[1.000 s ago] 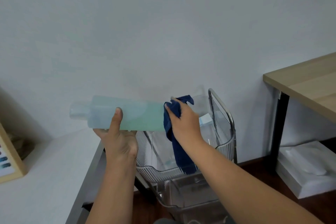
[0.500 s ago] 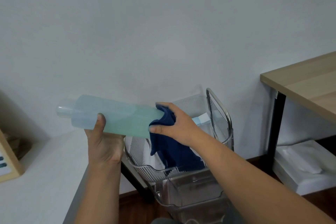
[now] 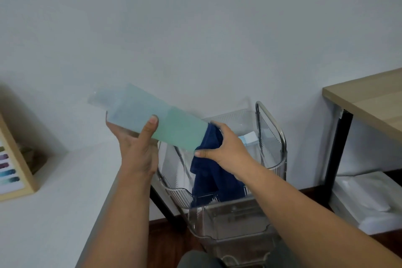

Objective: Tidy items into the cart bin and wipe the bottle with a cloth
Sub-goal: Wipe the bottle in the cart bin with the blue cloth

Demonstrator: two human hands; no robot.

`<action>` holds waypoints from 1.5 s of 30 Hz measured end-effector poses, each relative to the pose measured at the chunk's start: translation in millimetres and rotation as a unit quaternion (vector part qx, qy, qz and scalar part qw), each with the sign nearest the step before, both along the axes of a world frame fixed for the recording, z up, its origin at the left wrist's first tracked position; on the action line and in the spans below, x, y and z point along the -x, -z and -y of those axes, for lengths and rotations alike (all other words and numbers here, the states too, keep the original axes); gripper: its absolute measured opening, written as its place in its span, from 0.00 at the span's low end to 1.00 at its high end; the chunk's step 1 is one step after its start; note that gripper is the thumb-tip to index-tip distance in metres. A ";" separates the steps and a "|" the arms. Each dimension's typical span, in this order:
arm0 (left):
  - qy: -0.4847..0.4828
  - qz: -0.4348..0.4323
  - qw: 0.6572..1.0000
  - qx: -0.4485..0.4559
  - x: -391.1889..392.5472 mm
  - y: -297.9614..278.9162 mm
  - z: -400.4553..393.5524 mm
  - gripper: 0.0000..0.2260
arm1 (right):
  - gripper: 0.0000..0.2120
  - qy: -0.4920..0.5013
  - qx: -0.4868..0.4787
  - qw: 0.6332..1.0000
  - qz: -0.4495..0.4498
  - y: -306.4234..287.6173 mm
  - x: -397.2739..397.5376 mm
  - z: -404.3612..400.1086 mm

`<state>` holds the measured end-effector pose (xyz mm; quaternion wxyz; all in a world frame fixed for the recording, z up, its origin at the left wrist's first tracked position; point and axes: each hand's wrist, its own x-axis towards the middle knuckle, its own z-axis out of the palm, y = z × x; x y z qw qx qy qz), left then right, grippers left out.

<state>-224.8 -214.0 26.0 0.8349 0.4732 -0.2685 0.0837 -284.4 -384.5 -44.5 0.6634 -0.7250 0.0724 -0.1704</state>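
A person's left hand [image 3: 132, 148] grips a translucent pale-green plastic bottle [image 3: 152, 120], tilted above the clear plastic cart bin [image 3: 269, 159], while the right hand [image 3: 226, 148] clasps a dark blue cloth [image 3: 208, 170] round its base, mid-wipe; next, likely sliding the cloth along.

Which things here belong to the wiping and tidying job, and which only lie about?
Job: bottle, blue cloth, clear cart bin, left hand, right hand.
Lying about: framed picture, wooden table, white package.
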 end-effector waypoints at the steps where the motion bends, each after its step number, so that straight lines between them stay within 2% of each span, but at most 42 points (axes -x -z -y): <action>1: -0.003 0.002 1.000 -0.008 -2.1 -0.3 1.5 0.40 | 0.42 0.011 0.025 1.000 -0.009 0.5 0.4 0.8; 3: -0.007 0.014 0.999 -0.033 -7.8 0.3 2.2 0.44 | 0.38 0.019 0.092 0.995 -0.033 1.0 0.3 4.5; 6: -0.038 0.055 0.991 -0.114 -15.5 4.6 4.8 0.45 | 0.15 0.033 0.250 0.965 -0.071 -6.6 -4.2 18.3; 7: -0.056 0.069 0.985 -0.146 -18.1 7.4 6.9 0.45 | 0.10 0.040 0.288 0.953 -0.083 -10.8 -5.7 24.2; 10: -0.079 0.071 0.975 -0.195 -28.6 19.8 13.8 0.45 | 0.12 0.025 0.332 0.938 -0.095 -18.4 -12.8 42.1; 15: -0.090 0.024 0.955 -0.283 -47.0 42.8 22.9 0.43 | 0.12 -0.030 0.262 0.963 -0.049 -19.8 -21.0 58.7; 19: -0.098 -0.002 0.939 -0.331 -60.6 65.1 32.1 0.44 | 0.09 -0.033 0.273 0.959 -0.065 -6.7 -29.8 68.8; 24: -0.126 -0.049 0.933 -0.334 -75.9 83.6 39.5 0.45 | 0.04 -0.035 0.294 0.951 -0.086 17.6 -35.2 76.1; 34: -0.173 -0.089 0.918 -0.344 -96.4 110.6 40.9 0.45 | 0.04 -0.025 0.292 0.950 -0.105 46.3 -34.9 90.7; 38: -0.189 -0.083 0.906 -0.371 -94.5 113.7 38.2 0.47 | 0.04 -0.031 0.204 0.976 -0.075 42.6 -32.0 91.3; 43: -0.228 -0.063 0.890 -0.389 -85.6 89.0 33.6 0.55 | 0.06 -0.068 0.095 0.993 0.005 11.5 -26.1 91.8; 45: -0.260 -0.054 0.887 -0.377 -74.9 70.9 33.1 0.52 | 0.09 -0.072 0.072 0.994 0.037 -4.8 -23.9 93.6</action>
